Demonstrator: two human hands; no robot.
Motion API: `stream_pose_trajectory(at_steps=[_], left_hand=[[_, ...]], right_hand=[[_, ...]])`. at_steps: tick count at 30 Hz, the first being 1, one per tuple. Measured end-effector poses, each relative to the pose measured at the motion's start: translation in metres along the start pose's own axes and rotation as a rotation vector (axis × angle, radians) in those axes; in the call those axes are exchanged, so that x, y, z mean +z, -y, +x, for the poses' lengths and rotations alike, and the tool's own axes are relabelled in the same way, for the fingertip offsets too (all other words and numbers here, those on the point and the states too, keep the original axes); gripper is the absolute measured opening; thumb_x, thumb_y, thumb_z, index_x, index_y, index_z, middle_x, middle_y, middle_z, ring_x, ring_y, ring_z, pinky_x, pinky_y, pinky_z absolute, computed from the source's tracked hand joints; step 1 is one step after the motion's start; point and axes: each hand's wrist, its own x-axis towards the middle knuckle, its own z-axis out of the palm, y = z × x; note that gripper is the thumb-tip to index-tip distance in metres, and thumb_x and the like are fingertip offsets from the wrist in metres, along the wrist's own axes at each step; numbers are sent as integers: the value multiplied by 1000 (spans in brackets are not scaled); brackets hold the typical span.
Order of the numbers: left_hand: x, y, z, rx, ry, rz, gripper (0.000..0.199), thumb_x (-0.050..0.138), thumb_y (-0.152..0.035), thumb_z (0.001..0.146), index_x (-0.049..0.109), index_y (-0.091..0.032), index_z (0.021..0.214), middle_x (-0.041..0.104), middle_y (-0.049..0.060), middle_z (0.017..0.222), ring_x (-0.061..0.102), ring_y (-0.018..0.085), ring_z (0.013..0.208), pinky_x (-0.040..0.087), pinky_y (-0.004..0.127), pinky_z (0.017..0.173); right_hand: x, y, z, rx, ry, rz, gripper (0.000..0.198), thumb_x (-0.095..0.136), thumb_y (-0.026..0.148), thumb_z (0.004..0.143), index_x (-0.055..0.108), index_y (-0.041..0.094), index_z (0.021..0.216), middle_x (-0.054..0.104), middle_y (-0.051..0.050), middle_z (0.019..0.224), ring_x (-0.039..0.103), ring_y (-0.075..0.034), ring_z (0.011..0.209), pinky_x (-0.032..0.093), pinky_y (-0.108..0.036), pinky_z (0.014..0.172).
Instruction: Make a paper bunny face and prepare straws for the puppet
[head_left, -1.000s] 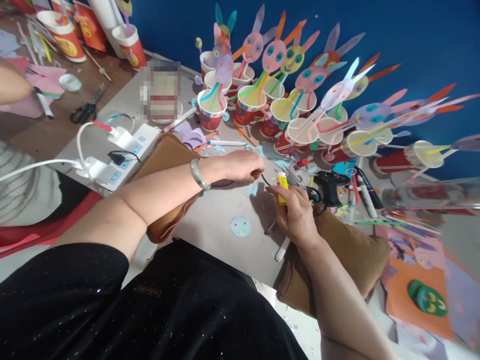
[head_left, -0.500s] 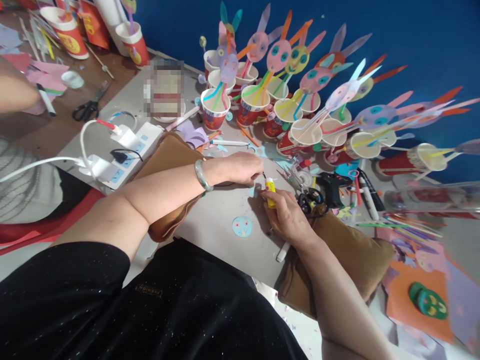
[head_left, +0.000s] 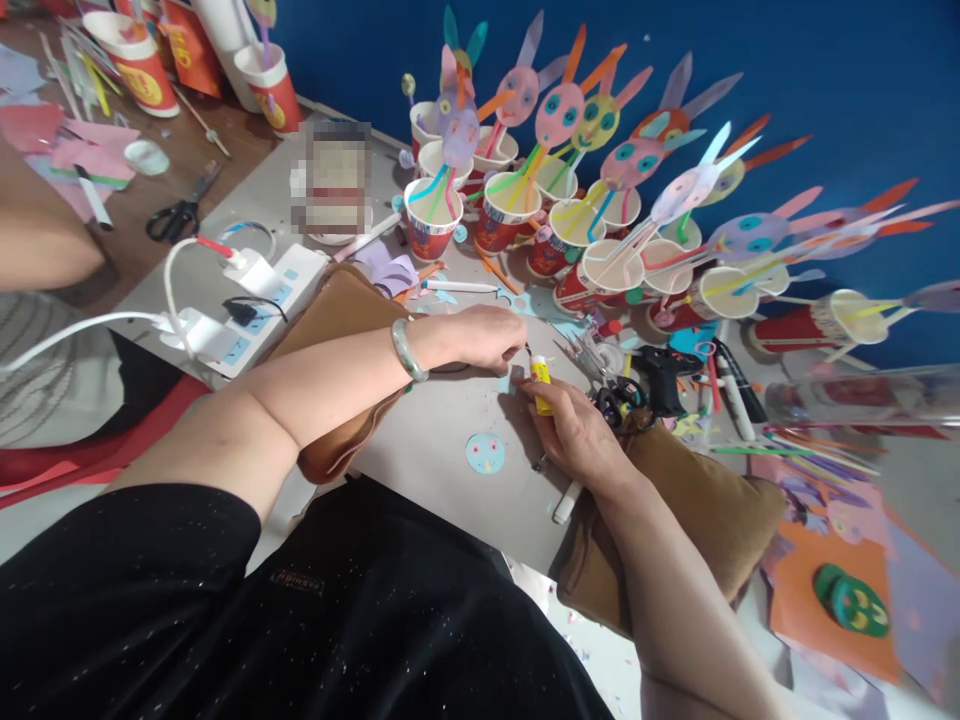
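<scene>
In my right hand is a yellow glue stick, held upright with its white end up. My left hand, a bangle on its wrist, is closed in a pinch just left of the glue stick's top. A small dark bit shows at its fingertips, too small to name. Between my forearms a light blue paper face with pink eyes lies flat on the grey table. A white marker lies by my right wrist, partly hidden.
Several paper cups with paper rabbit faces on straws stand along the blue wall. Scissors and a black glue gun lie to the right. Brown cushions sit under my forearms. A power strip and another person's arm are left.
My two hands and the glue stick stay nearly in place. The other person's arm at the left has shifted slightly to the right and down.
</scene>
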Motion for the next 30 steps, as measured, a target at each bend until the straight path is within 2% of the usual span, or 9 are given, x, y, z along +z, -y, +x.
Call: stream_pose_trajectory(at_steps=[10, 18, 22, 30], left_hand=[[5, 6, 3, 36, -58, -18, 6, 72, -19, 79, 76, -16, 80, 67, 4, 75, 51, 14, 66, 30, 31, 62], [8, 8, 6, 61, -46, -62, 13, 70, -23, 82, 79, -16, 88, 70, 7, 80, 57, 18, 73, 34, 33, 67], [11, 7, 7, 82, -49, -52, 12, 68, -18, 79, 78, -16, 86, 69, 6, 78, 57, 17, 73, 32, 32, 66], [12, 7, 7, 71, -44, -46, 12, 68, -21, 79, 78, -17, 84, 70, 6, 80, 56, 17, 72, 33, 33, 68]], right_hand=[[-2, 2, -1, 17, 14, 48, 41, 51, 14, 102, 48, 26, 141, 74, -14, 119, 74, -28, 106, 61, -42, 87], [-3, 0, -4, 70, -5, 80, 39, 51, 16, 102, 50, 27, 139, 73, -13, 114, 73, -27, 102, 60, -42, 84], [-3, 0, -3, 43, 20, 44, 39, 51, 14, 101, 49, 26, 138, 73, -14, 115, 73, -28, 104, 61, -42, 85], [-4, 1, -1, 16, 11, 27, 41, 52, 14, 101, 49, 26, 139, 73, -15, 119, 73, -29, 105, 61, -43, 86]])
